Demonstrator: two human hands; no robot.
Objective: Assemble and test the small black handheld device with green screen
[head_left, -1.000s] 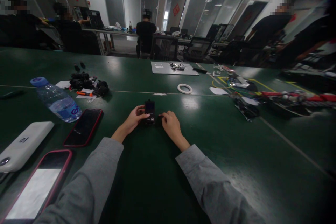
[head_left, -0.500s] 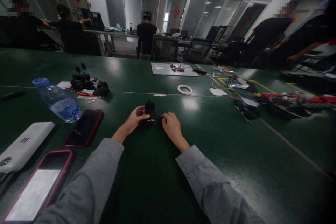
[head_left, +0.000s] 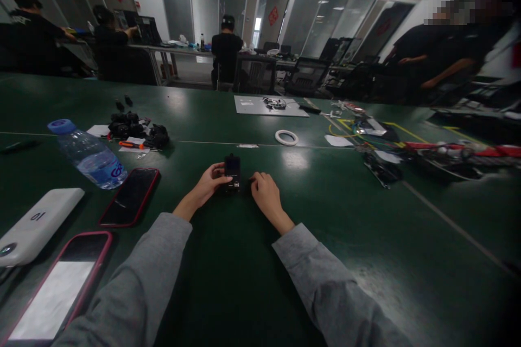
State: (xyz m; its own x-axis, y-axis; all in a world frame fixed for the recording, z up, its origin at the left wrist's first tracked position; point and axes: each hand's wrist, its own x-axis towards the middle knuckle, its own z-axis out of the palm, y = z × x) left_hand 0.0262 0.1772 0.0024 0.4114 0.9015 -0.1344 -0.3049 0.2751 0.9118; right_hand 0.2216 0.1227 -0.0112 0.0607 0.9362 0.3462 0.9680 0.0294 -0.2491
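A small black boxy device (head_left: 233, 169) with a dark screen stands on the green table in front of me. My left hand (head_left: 209, 184) grips it from the left, thumb across its front and fingers round its side and back. Just to the right, and apart from the device, my right hand (head_left: 266, 195) rests with its fingers curled in. Whatever those fingers may hold is too small or hidden to make out.
On the left are a water bottle (head_left: 91, 160), a phone in a red case (head_left: 130, 198), a larger pink-cased phone (head_left: 57, 287) and a white power bank (head_left: 40, 222). Farther off lie black parts (head_left: 130, 127), an orange-handled tool (head_left: 132, 145), a white ring (head_left: 286, 137) and cables (head_left: 459, 154).
My hands and the black device keep their places. At the far right, the standing people have shifted and now overlap more. The camera view has moved very slightly.
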